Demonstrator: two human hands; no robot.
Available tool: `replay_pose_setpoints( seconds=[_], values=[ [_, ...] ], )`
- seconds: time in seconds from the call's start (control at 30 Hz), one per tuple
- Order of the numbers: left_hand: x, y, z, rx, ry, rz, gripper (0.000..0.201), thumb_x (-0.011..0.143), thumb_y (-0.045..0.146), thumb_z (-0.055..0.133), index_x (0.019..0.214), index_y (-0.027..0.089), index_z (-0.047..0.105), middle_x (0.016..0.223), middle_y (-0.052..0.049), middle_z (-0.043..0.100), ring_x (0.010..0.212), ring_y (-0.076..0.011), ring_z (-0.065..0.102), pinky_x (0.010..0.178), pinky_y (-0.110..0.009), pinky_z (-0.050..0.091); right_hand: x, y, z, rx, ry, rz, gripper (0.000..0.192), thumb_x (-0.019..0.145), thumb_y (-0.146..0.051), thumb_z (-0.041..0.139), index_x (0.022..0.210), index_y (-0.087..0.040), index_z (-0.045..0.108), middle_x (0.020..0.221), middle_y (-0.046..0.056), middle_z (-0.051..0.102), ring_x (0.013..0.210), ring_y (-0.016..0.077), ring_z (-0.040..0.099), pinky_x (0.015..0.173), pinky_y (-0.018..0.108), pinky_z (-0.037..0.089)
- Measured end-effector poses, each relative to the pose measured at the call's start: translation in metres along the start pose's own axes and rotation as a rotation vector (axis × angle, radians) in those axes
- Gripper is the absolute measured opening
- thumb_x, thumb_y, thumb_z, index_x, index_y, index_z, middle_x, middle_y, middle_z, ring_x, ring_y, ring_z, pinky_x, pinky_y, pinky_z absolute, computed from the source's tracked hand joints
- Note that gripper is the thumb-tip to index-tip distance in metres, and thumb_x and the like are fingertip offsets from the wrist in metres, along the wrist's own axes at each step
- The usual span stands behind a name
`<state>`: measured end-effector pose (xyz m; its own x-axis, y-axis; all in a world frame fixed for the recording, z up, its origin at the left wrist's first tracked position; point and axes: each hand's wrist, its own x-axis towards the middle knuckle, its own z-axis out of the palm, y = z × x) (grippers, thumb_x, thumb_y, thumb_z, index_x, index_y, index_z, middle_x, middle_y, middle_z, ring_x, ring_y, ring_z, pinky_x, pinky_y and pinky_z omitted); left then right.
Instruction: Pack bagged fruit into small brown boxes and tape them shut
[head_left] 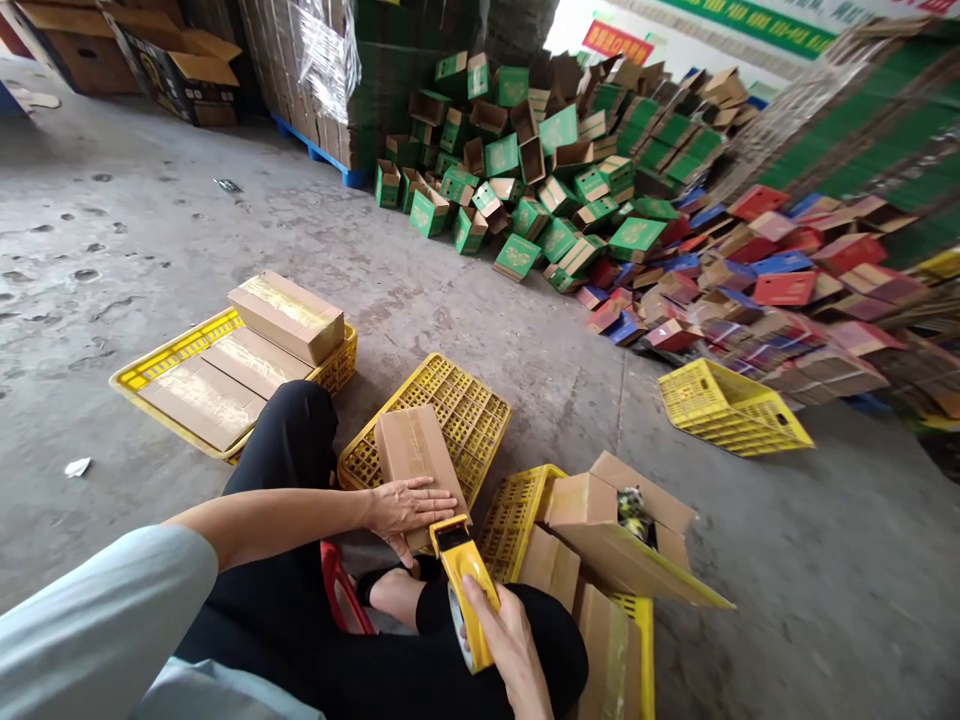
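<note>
A brown cardboard box point(416, 447) rests on an upturned yellow plastic crate point(472, 400) in front of my knees. My left hand point(409, 508) lies flat across the near part of the box, fingers stretched out. In my right hand point(499, 630) is a yellow tape dispenser point(469, 575), its head against the near end of the box. A roll of tape shows on the dispenser's left side. Part of my right hand's grip is hidden behind the dispenser.
Taped boxes point(285, 315) fill a yellow crate point(142, 370) at the left. By my right knee, an open carton point(592, 510) stands over another crate point(517, 500) with boxes. A yellow crate point(727, 405) lies farther right. Heaped green cartons point(517, 255) and red-blue cartons point(784, 288) spread behind.
</note>
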<state>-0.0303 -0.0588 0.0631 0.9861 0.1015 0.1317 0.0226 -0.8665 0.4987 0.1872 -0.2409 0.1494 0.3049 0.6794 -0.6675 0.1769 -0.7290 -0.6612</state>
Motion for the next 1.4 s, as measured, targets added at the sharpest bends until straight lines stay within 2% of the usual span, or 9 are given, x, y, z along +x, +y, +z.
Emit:
replay_pose_setpoints(
  seconds=[0.23,0.33,0.5,0.63,0.77,0.97,1.23,1.4],
  values=[
    [0.004,-0.019,0.005,0.029,0.030,0.036,0.105,0.089,0.064,0.062,0.169,0.012,0.019,0.170,-0.018,0.030,0.159,-0.0327,0.028,0.132,-0.053,0.009,0.001,-0.008,0.002,0.047,-0.001,-0.011,0.073,0.066,-0.087,0.071,0.085,-0.017,0.067,0.060,0.004,0.068,0.052,0.0224,0.069,0.046,0.028,0.054],
    [-0.001,-0.031,0.001,0.031,0.036,0.028,0.099,0.088,0.061,0.062,0.168,0.014,0.025,0.169,-0.015,0.033,0.159,-0.0322,0.029,0.132,-0.053,0.009,0.005,-0.017,0.010,0.052,-0.016,-0.034,0.069,0.071,-0.083,0.072,0.088,-0.017,0.068,0.063,0.004,0.069,0.054,0.0214,0.071,0.048,0.027,0.055],
    [-0.006,-0.042,-0.003,0.004,0.009,0.025,0.091,0.090,0.058,0.059,0.167,0.019,0.029,0.171,-0.011,0.031,0.159,-0.0297,0.029,0.132,-0.049,0.008,0.004,-0.015,0.019,0.062,-0.026,-0.022,0.075,0.065,-0.088,0.072,0.088,-0.016,0.068,0.061,0.004,0.068,0.055,0.0227,0.072,0.047,0.027,0.055],
    [-0.005,-0.042,-0.002,-0.014,-0.001,0.024,0.091,0.090,0.058,0.059,0.167,0.021,0.029,0.172,-0.011,0.028,0.159,-0.0301,0.028,0.132,-0.051,0.003,-0.009,0.000,0.017,0.107,-0.035,0.010,0.079,0.066,-0.090,0.070,0.094,-0.016,0.069,0.062,0.004,0.068,0.053,0.0209,0.069,0.047,0.027,0.055],
    [-0.004,-0.040,-0.003,-0.016,-0.003,-0.001,0.086,0.090,0.056,0.062,0.166,0.025,0.035,0.172,-0.009,0.029,0.159,-0.0300,0.030,0.132,-0.050,0.006,-0.015,0.011,0.017,0.128,-0.016,0.016,0.084,0.064,-0.093,0.069,0.098,-0.016,0.069,0.063,0.003,0.067,0.052,0.0207,0.068,0.046,0.028,0.054],
    [-0.004,-0.037,-0.003,-0.013,-0.017,0.012,0.081,0.089,0.053,0.066,0.163,0.035,0.038,0.173,-0.004,0.028,0.159,-0.0298,0.030,0.132,-0.051,0.005,-0.013,0.019,0.019,0.120,-0.008,0.031,0.086,0.058,-0.095,0.070,0.093,-0.016,0.069,0.059,0.004,0.066,0.051,0.0227,0.068,0.045,0.029,0.054],
    [-0.003,-0.037,0.005,0.012,-0.016,0.065,0.087,0.087,0.056,0.067,0.164,0.030,0.037,0.174,-0.010,0.024,0.159,-0.0320,0.028,0.130,-0.055,0.007,-0.048,0.024,0.008,0.135,0.010,0.015,0.076,0.067,-0.090,0.071,0.088,-0.017,0.070,0.060,0.003,0.067,0.054,0.0205,0.069,0.049,0.027,0.054],
    [-0.005,-0.035,0.009,0.069,-0.025,0.075,0.088,0.082,0.055,0.075,0.161,0.036,0.043,0.175,-0.010,0.017,0.160,-0.0373,0.024,0.128,-0.060,0.015,-0.041,0.031,0.012,0.089,0.049,0.053,0.072,0.068,-0.088,0.072,0.080,-0.017,0.068,0.056,0.003,0.064,0.051,0.0199,0.067,0.047,0.027,0.054]
  ],
)
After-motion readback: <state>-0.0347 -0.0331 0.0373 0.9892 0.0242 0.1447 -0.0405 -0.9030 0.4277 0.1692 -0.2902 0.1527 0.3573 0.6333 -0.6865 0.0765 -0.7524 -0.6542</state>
